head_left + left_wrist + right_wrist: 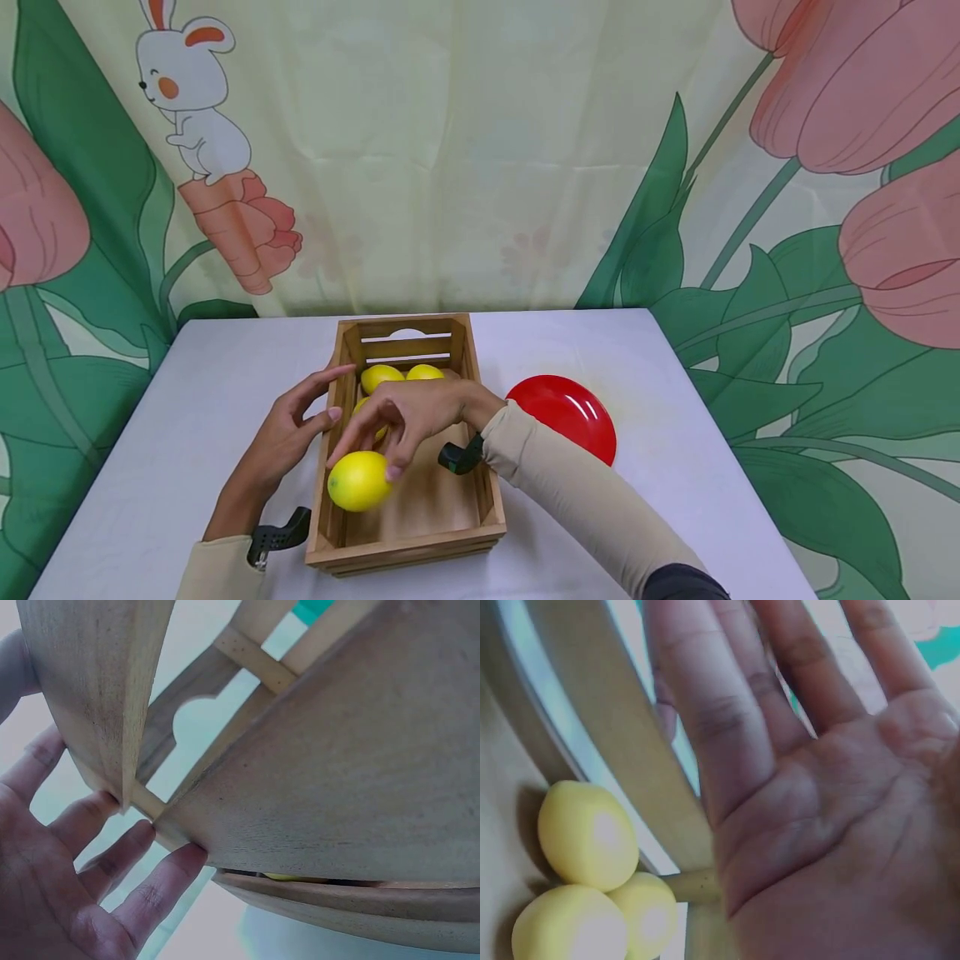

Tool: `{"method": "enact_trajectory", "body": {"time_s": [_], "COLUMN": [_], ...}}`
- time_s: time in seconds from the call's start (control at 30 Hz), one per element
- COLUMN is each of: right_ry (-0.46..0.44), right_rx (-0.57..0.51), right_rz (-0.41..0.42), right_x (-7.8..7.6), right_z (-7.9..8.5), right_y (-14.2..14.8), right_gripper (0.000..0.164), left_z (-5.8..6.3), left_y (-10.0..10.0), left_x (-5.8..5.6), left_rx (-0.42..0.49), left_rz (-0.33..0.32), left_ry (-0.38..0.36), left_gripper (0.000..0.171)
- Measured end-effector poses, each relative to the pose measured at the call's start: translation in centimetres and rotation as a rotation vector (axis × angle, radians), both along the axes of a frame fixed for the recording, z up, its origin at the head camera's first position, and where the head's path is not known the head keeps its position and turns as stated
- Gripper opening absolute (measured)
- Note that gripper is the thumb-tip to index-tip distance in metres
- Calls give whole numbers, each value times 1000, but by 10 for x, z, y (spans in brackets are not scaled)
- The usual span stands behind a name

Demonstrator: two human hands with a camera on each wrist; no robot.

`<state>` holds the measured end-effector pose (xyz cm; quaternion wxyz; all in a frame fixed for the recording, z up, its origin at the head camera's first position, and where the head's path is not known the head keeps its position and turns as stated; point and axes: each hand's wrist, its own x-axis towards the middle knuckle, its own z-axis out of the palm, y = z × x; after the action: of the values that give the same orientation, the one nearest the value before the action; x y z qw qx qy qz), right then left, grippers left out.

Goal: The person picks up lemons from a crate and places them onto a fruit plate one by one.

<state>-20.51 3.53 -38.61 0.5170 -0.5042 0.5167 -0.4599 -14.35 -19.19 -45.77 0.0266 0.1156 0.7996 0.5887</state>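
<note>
A slatted wooden crate point(408, 543) stands on the white-covered table. Over its near left corner, my right hand point(422, 410) pinches a yellow lemon point(358, 482) between thumb and fingers. In the right wrist view the palm point(832, 817) shows, but that lemon is out of sight. Deeper in the crate lie more lemons point(381, 377), one partly behind the right hand; three of them sit close together in the right wrist view. My left hand point(288, 429) is at the crate's left wall, its spread fingertips touching the slats point(94, 690) from outside.
Right of the crate is a red plate point(566, 412), partly covered by the right sleeve point(577, 492). A curtain point(495, 158) printed with tulips and a rabbit hangs behind the table point(247, 367). Cutout handles pierce the crate's end wall.
</note>
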Motion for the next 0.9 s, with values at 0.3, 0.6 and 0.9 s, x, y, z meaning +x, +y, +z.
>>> {"method": "enact_trajectory", "body": {"time_s": [0.3, 0.6, 0.9], "right_ry": [-55, -70, 32], "right_rx": [-223, -336, -320], "right_rz": [-224, -374, -510], "right_x": [-9, -10, -10], "right_z": [0, 12, 29], "right_y": [11, 21, 41], "right_gripper": [58, 61, 62], "left_z": [-1, -5, -2], "left_y": [1, 2, 1], "left_x": [1, 2, 1], "left_rx": [1, -9, -27], "left_rz": [5, 39, 41], "left_ry": [-11, -6, -20], "left_gripper": [53, 56, 55]}}
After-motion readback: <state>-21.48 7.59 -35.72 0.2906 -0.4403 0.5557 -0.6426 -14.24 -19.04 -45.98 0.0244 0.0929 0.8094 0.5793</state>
